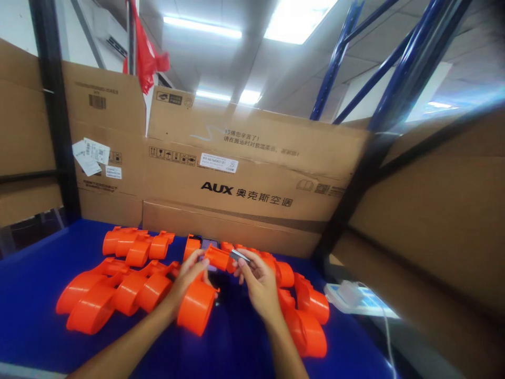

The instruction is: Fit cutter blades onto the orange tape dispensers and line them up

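My left hand point(192, 273) is closed around an orange plastic tape dispenser point(218, 258). A wide orange ring point(196, 309) hangs just below that hand; it looks like part of the same dispenser, but the fingers cover the join. Between the fingertips of my right hand point(257, 279) is a small grey metal strip point(239, 256). Its near end meets or almost meets the flat orange end of the dispenser; I cannot tell if they touch. Both hands are raised over the middle of the blue table point(158, 350).
More orange dispensers point(92, 308) lie in rows on the left, with others point(310, 329) on the right. Behind the hands is a dark phone-like object point(209, 243). Cardboard panels point(244, 179) wall the back and sides. A white-and-blue device point(355, 300) with a cable sits at right.
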`<action>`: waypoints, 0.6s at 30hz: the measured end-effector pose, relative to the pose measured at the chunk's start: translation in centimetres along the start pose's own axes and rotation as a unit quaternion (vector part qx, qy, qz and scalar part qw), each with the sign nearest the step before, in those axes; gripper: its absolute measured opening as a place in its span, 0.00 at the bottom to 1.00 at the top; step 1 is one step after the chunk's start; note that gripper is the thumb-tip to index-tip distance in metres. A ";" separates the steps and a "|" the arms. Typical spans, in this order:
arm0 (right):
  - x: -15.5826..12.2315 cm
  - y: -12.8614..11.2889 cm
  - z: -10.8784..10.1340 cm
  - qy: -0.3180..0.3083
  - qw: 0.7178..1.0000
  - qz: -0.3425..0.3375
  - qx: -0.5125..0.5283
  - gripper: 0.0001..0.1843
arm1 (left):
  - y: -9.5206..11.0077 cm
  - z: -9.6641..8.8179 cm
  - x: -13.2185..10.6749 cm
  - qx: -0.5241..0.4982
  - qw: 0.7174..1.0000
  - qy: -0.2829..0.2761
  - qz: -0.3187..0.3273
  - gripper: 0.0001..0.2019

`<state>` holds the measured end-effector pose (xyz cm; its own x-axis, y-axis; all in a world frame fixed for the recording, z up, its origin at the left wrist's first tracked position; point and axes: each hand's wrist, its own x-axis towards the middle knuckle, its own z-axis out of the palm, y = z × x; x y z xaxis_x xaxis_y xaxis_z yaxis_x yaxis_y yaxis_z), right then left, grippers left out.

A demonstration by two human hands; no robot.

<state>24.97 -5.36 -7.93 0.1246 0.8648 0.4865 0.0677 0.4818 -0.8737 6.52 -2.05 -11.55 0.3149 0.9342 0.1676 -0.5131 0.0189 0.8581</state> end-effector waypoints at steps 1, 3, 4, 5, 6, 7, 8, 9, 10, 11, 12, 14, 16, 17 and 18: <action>0.0 0.0 0.0 -0.002 1.000 -0.002 -0.002 0.19 | 0.0 0.0 -0.1 0.001 1.000 0.001 0.002 0.24; -0.1 0.1 0.0 -0.002 1.000 -0.005 -0.008 0.18 | 0.1 0.1 -0.2 -0.001 1.000 0.001 0.005 0.24; -0.2 0.1 0.0 -0.002 1.000 -0.007 -0.012 0.18 | 0.2 0.2 -0.3 -0.002 1.000 -0.002 0.006 0.24; -0.2 0.0 0.0 -0.002 1.000 -0.008 -0.017 0.18 | 0.2 0.2 -0.4 -0.003 1.000 -0.005 0.006 0.24; -0.2 0.0 -0.1 -0.002 1.000 -0.009 -0.023 0.18 | 0.3 0.2 -0.4 -0.003 1.000 -0.009 0.006 0.23; -0.3 -0.1 -0.1 -0.002 1.000 -0.010 -0.029 0.18 | 0.4 0.3 -0.5 -0.001 1.000 -0.011 0.007 0.23; -0.3 -0.1 -0.1 -0.002 0.999 -0.011 -0.035 0.18 | 0.4 0.3 -0.6 0.001 1.000 -0.012 0.009 0.22; -0.4 -0.2 -0.1 -0.001 0.999 -0.012 -0.040 0.17 | 0.5 0.3 -0.7 0.003 1.000 -0.012 0.011 0.22; -0.4 -0.2 -0.1 -0.002 0.999 -0.013 -0.046 0.17 | 0.5 0.3 -0.7 0.005 1.000 -0.013 0.011 0.21; -0.5 -0.3 0.0 -0.003 0.999 -0.014 -0.052 0.17 | 0.5 0.3 -0.8 0.006 1.000 -0.015 0.011 0.21; -0.5 -0.3 0.0 -0.004 0.998 -0.015 -0.059 0.17 | 0.5 0.3 -0.8 0.007 1.000 -0.017 0.011 0.22; -0.5 -0.3 0.0 -0.008 0.997 -0.021 -0.072 0.17 | 0.6 0.3 -0.8 0.007 1.000 -0.017 0.010 0.22; -0.5 -0.2 0.0 -0.007 0.996 -0.034 -0.083 0.17 | 0.6 0.2 -0.7 0.008 1.000 -0.018 0.008 0.23; -0.5 -0.1 -0.1 -0.007 0.995 -0.042 -0.089 0.16 | 0.5 0.2 -0.7 0.007 1.000 -0.019 0.007 0.23; -0.4 0.0 -0.2 -0.007 0.994 -0.049 -0.097 0.16 | 0.5 0.2 -0.7 0.006 1.000 -0.021 0.003 0.24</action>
<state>25.08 -5.78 -8.11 0.0949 0.8170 0.5688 0.2690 0.5291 -0.8048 6.21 -2.71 -11.19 0.3449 0.9185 0.1934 -0.5057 0.0083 0.8627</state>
